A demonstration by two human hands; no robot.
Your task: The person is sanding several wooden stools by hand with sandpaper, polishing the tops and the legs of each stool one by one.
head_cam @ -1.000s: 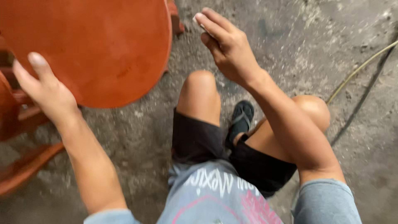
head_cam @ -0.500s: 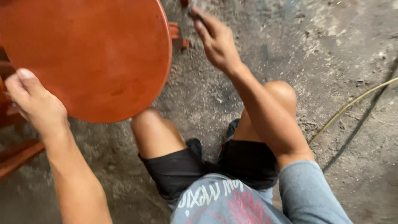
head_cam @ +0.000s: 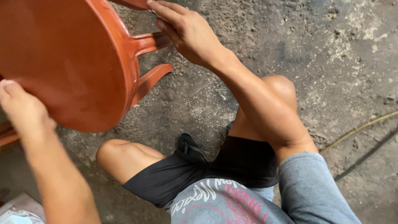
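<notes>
A round reddish-brown wooden stool [head_cam: 66,62] is tilted on its side at the upper left, its flat seat facing me and its legs pointing away to the right. My left hand [head_cam: 23,110] grips the seat's lower left rim. My right hand [head_cam: 186,31] reaches over to the top, its fingers closed around one of the stool's legs [head_cam: 151,41]. I am crouched on the floor, with my knees and black shorts below the stool.
The floor is rough, stained grey concrete [head_cam: 323,54]. A thin yellowish hose [head_cam: 360,126] and a dark cable run across the right side. More reddish wood [head_cam: 6,135] shows at the left edge. A black sandal [head_cam: 188,147] sits between my legs.
The stool has tipped further, so its legs now show on the right. My right hand moved from open air onto a leg. My left hand stayed on the seat's rim.
</notes>
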